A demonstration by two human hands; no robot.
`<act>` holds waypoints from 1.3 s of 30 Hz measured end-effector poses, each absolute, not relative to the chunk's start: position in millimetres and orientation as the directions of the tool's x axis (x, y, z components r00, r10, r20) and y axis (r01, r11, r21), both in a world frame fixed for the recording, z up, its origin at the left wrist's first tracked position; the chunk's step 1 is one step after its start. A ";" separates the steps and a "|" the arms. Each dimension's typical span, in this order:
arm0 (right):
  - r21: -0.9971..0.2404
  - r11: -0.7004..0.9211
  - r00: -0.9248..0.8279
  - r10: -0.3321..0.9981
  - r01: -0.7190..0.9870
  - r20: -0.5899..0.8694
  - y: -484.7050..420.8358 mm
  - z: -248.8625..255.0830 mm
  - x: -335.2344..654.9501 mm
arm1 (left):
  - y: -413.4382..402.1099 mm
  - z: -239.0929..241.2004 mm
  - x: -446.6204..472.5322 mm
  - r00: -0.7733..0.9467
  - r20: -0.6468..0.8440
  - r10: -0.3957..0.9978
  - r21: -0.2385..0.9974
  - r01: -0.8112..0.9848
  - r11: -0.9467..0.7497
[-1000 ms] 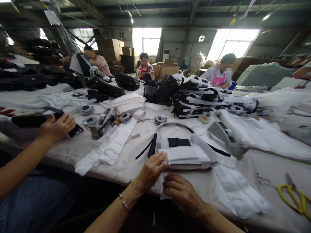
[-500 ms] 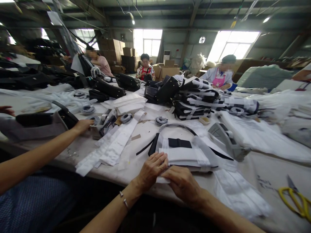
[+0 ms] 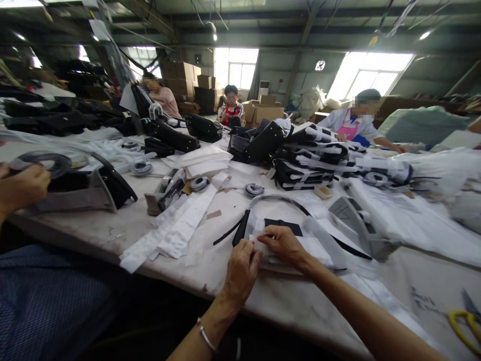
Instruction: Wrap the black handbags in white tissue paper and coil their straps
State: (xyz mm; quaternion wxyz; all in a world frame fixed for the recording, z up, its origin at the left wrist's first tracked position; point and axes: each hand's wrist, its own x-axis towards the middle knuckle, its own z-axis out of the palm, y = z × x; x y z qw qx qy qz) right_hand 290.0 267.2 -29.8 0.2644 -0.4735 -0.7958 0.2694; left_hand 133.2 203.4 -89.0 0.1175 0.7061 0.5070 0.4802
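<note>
A black handbag (image 3: 283,226) lies on the table before me, partly wrapped in thin white sheet. Its strap, in clear film, arches behind it. At the bag's near left corner, my left hand (image 3: 241,268) is closed, fingertips pinching the edge of the white wrapping sheet (image 3: 315,248). Just above and to the right, my right hand (image 3: 282,244) pinches a folded flap of the same white material, thumb and forefinger together. Both hands nearly touch. The hands and forearm hide part of the bag's front.
A tape dispenser (image 3: 355,225) stands right of the bag, with yellow-handled scissors (image 3: 466,323) near the right edge. White strips (image 3: 180,220) and a second dispenser (image 3: 165,193) lie left. A co-worker's hand (image 3: 24,186) holds a clear roll over another bag. Wrapped bags (image 3: 304,155) are piled behind.
My right hand has moved up from the bag's front edge onto its front, with the flap raised. My left hand has turned more upright. The co-worker's hand on the left has drawn back with a roll.
</note>
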 end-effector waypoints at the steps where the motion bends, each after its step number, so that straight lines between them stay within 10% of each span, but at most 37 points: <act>1: -0.686 0.394 -0.407 0.900 0.611 0.155 269.3 -31.1 289.1 | 205.5 -89.1 135.2 0.006 0.567 0.824 0.641 0.624 -0.446; 11: -0.643 0.277 -0.257 0.958 0.714 0.127 273.2 -46.5 285.2 | 222.8 -87.4 140.8 -0.038 0.608 0.793 0.471 0.822 -0.321; 18: -0.547 0.246 -0.251 0.966 0.800 0.067 275.7 -44.5 282.9 | 207.8 -72.2 150.0 0.295 0.683 0.668 0.115 0.860 -0.497; 28: -0.398 0.278 -0.217 0.957 0.874 0.191 277.1 -23.6 288.2 | 195.0 -88.5 147.2 0.387 0.662 0.641 0.012 0.850 -0.526; 34: -0.498 0.161 0.143 0.844 0.852 0.517 271.6 12.8 432.5 | 196.0 -92.5 144.2 0.381 0.700 0.604 0.001 0.845 -0.534; 39: -0.662 -0.328 0.627 0.727 0.674 0.279 256.2 28.3 569.0 | 201.3 -97.3 143.0 0.398 0.746 0.534 -0.057 0.837 -0.545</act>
